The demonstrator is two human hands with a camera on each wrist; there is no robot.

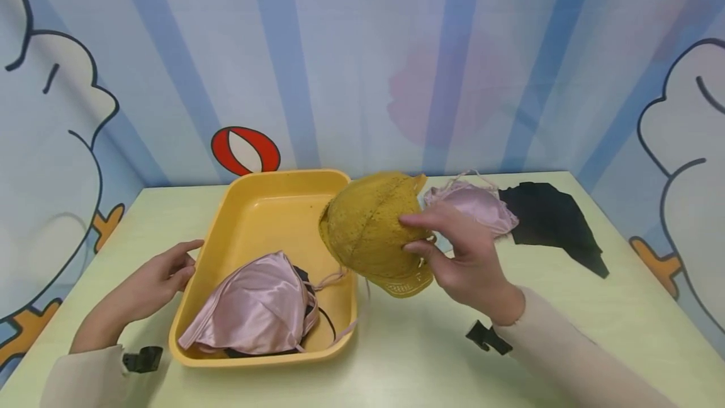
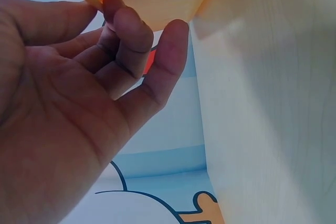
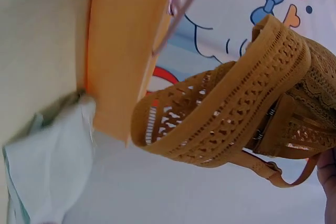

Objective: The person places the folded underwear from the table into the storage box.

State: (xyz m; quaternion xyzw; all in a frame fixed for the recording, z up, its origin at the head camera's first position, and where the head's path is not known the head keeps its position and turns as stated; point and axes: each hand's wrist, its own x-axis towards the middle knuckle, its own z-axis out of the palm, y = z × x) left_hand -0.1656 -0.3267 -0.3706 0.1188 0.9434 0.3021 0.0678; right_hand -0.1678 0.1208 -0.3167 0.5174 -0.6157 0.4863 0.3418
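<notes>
By the yellow tray (image 1: 272, 219), the right hand (image 1: 467, 263) pinches the mustard bra (image 1: 368, 225); the left hand (image 1: 144, 282) loosely touches the tray. Carrying seems the step; the next move probably needs steady hold.

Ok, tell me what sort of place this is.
Likely a staged booth: a blue-striped, cartoon-printed backdrop encloses a pale wood-grained table at the back and sides, and boxy black devices sit by both cream sleeves.

Blue-striped backdrop (image 1: 362, 80), white cartoon figures (image 1: 45, 194) either side, red-and-white ball motif (image 1: 262, 151), pale tabletop (image 1: 425, 345)
</notes>
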